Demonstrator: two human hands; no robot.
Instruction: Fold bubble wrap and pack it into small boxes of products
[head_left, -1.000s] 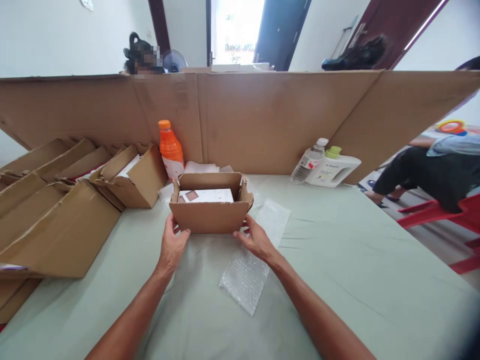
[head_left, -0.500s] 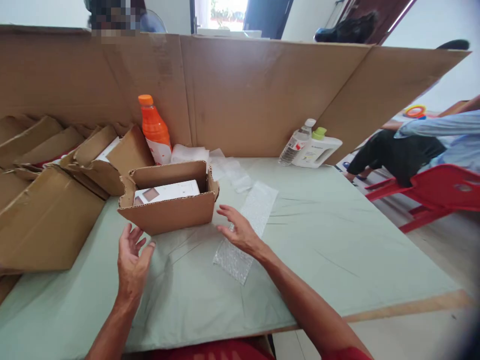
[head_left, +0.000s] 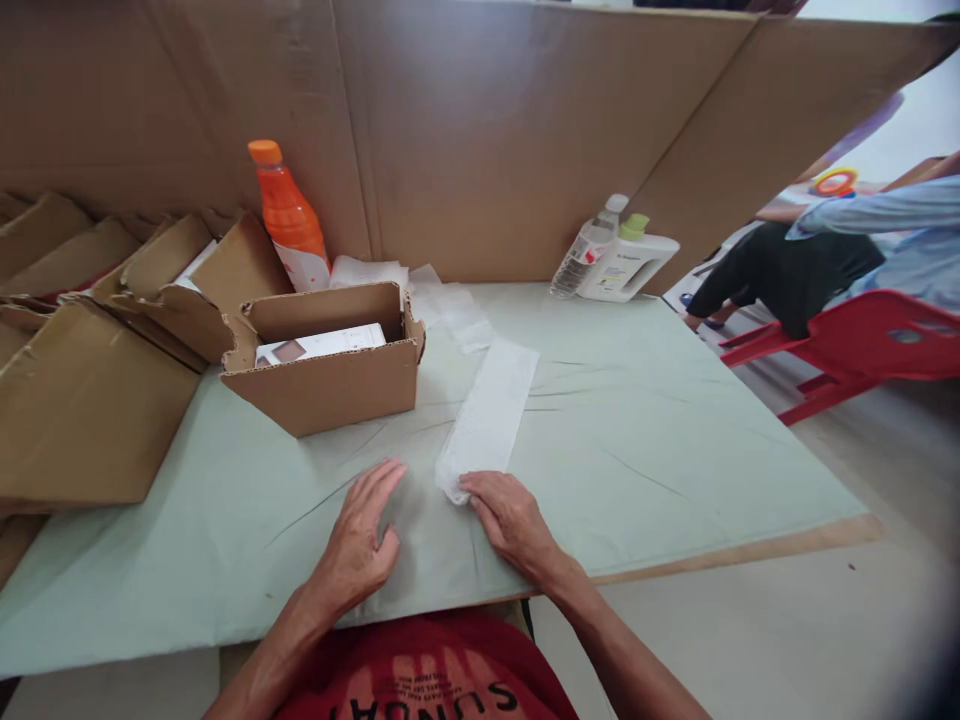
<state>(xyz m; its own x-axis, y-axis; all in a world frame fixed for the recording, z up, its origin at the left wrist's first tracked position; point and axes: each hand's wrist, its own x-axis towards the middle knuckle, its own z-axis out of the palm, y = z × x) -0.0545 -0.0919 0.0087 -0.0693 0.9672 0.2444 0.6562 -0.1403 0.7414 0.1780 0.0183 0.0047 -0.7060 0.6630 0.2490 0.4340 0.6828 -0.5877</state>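
Note:
A strip of bubble wrap (head_left: 491, 400) lies on the pale green tabletop. My right hand (head_left: 517, 525) pinches its near end, where the wrap curls up between thumb and fingers. To the left, my left hand (head_left: 364, 535) hovers by the table's front edge, holding nothing, with fingers stretched and thumb apart. Beyond that hand stands an open cardboard box (head_left: 337, 395). Inside the box sits a white carton (head_left: 322, 345) with a brownish picture on it; its lower part is hidden. Neither hand touches the box.
Open cardboard boxes (head_left: 90, 390) crowd the left side. An orange bottle (head_left: 289, 215), thin clear plastic packaging (head_left: 457, 312), a clear water bottle (head_left: 589, 248) and a white jug (head_left: 630, 265) stand or lie before the cardboard wall (head_left: 487, 140). A person sits on a red chair (head_left: 892, 345) at right.
My right hand has come nearer and closed on the bubble wrap's near end, which is now curled up. My left hand has left the box's side and moved right. The view has tilted down.

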